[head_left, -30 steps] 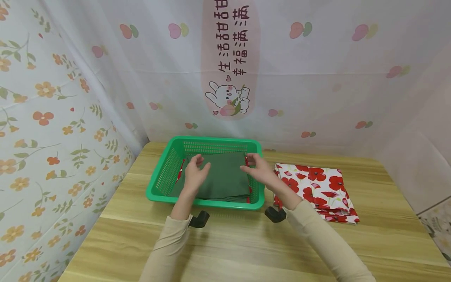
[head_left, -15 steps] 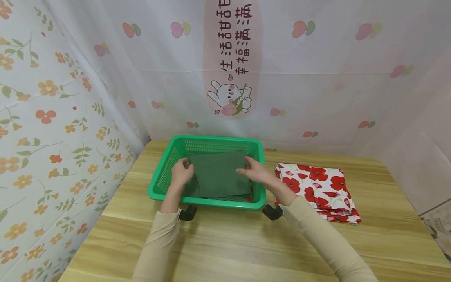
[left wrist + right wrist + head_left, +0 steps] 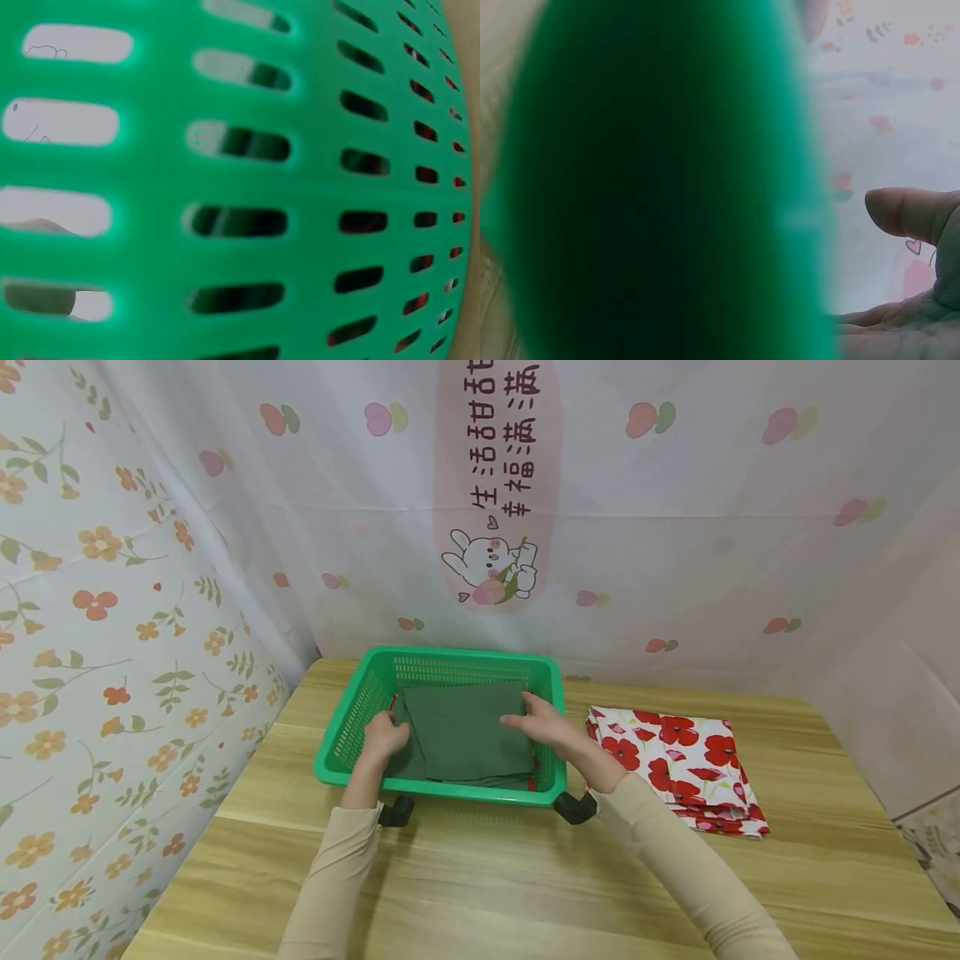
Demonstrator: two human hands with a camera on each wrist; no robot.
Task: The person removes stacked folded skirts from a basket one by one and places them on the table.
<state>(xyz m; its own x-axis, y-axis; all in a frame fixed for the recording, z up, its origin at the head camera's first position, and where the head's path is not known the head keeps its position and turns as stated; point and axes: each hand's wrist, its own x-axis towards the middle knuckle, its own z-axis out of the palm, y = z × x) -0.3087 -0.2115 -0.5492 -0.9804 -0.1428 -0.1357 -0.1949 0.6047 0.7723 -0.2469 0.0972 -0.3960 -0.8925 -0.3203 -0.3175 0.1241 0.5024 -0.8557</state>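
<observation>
Dark green folded fabric cloth (image 3: 474, 735) lies in a bright green perforated plastic basket (image 3: 480, 793), probably light and limp, best pinched at both side edges; right hand (image 3: 546, 723) spread wide, left hand's (image 3: 384, 739) grip I cannot tell

1. Beyond the left hand (image 3: 386, 737) and right hand (image 3: 546, 722) hangs a white back cloth (image 3: 697, 552), printed with small fruit-like motifs and crossed by a horizontal crease.
2. Above the gap between the hands, it bears a pink panel (image 3: 452, 460) with dark vertical lettering (image 3: 519, 439) and a cartoon rabbit (image 3: 483, 560).
3. Left of the left hand, a white side cloth (image 3: 112, 635) carries orange flowers and green sprigs.
4. Below both hands spreads a wood-grained table (image 3: 480, 885), softly lit, with a pale sheen.
5. Well right of the right hand is a pale surface (image 3: 900, 635), patterned low at the edge.
</observation>
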